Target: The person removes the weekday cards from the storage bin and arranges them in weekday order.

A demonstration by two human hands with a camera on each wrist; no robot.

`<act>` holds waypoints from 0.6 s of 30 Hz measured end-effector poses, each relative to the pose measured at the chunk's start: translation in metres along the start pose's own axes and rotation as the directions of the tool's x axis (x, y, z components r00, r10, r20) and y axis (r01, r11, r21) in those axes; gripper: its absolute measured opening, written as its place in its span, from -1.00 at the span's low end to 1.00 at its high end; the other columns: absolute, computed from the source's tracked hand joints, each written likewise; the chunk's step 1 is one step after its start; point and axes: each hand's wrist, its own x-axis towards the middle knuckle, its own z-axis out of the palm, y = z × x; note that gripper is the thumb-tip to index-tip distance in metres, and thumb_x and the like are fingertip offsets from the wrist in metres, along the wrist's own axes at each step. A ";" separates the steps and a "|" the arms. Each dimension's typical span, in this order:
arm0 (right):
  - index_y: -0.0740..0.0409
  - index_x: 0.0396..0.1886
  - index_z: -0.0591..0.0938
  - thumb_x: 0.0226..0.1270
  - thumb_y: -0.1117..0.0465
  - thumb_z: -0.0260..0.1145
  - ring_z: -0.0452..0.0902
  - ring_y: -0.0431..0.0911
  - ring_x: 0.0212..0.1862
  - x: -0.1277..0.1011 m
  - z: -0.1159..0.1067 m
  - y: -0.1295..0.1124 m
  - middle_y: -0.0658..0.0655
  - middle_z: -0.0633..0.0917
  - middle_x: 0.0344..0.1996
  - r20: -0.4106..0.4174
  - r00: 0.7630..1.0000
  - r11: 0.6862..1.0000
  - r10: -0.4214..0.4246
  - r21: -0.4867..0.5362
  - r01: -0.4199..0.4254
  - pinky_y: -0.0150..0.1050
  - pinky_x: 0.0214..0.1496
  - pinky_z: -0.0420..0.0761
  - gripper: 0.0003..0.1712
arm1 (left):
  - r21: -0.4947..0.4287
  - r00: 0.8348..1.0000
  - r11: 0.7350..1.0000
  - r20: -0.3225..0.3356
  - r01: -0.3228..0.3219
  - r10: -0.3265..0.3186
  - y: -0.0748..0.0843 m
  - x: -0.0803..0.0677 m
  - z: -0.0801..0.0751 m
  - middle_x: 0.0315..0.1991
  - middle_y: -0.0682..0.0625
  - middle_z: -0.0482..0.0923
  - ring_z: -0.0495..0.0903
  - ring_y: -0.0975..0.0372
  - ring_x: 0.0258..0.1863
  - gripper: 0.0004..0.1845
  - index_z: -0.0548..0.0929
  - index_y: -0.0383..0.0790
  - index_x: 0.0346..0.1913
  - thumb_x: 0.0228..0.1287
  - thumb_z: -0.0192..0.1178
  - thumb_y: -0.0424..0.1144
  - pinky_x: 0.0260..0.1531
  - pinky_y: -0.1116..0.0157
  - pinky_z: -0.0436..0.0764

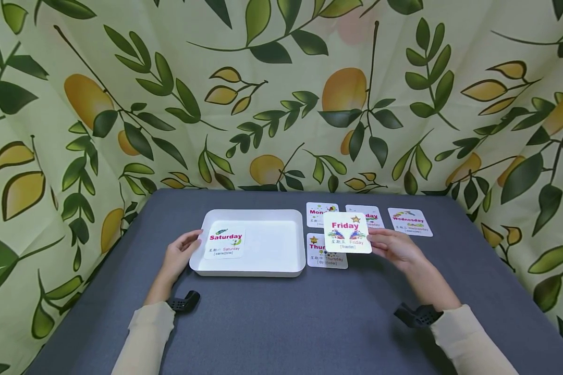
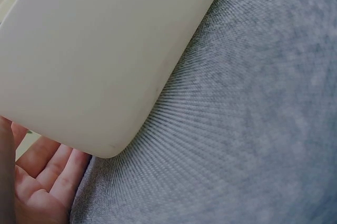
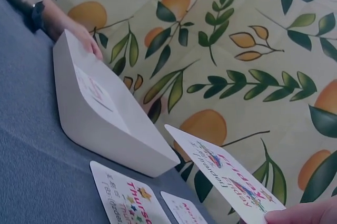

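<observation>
My right hand [image 1: 388, 245] pinches a "Friday" card [image 1: 346, 232] by its right edge and holds it above the table, over the other cards. The right wrist view shows the Friday card [image 3: 226, 179] tilted in the air with a fingertip [image 3: 303, 216] on its corner. My left hand [image 1: 182, 251] rests against the left rim of a white tray [image 1: 281, 260] with fingers straight. A "Saturday" card [image 1: 225, 243] lies inside the tray at its left end. The left wrist view shows the tray's outer wall [image 2: 89, 66] and my palm [image 2: 37, 187] beside it.
Several weekday cards lie flat on the grey table right of the tray: Monday [image 1: 320, 214], Thursday [image 1: 326, 254], Wednesday [image 1: 409, 221] and one partly hidden behind the Friday card. A leaf-and-fruit patterned curtain [image 1: 281, 94] encloses the table on three sides.
</observation>
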 end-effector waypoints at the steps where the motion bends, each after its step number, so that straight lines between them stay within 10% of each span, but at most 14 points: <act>1: -0.12 -0.43 0.64 0.34 0.33 0.23 0.65 -0.34 -0.36 0.000 -0.002 0.000 -0.18 0.72 -0.47 -0.001 1.000 1.000 0.003 0.002 -0.003 -0.45 -0.27 0.65 -0.76 | 0.000 1.000 1.000 0.000 -0.002 0.002 0.000 0.000 0.000 0.31 -0.18 0.45 0.34 0.76 -0.09 -0.55 0.48 -0.22 0.28 0.43 0.07 -0.10 -0.08 0.76 0.31; 18: -0.14 -0.41 0.62 0.37 0.28 0.21 0.63 -0.35 -0.35 0.003 -0.035 0.012 -0.20 0.70 -0.46 -0.040 0.998 0.998 0.051 -0.046 -0.053 -0.46 -0.25 0.65 -0.79 | -0.028 1.000 0.999 -0.015 -0.019 0.018 0.000 0.001 0.000 0.28 -0.28 0.46 0.38 0.77 -0.13 -0.55 0.48 -0.30 0.26 0.42 0.09 -0.16 -0.11 0.75 0.37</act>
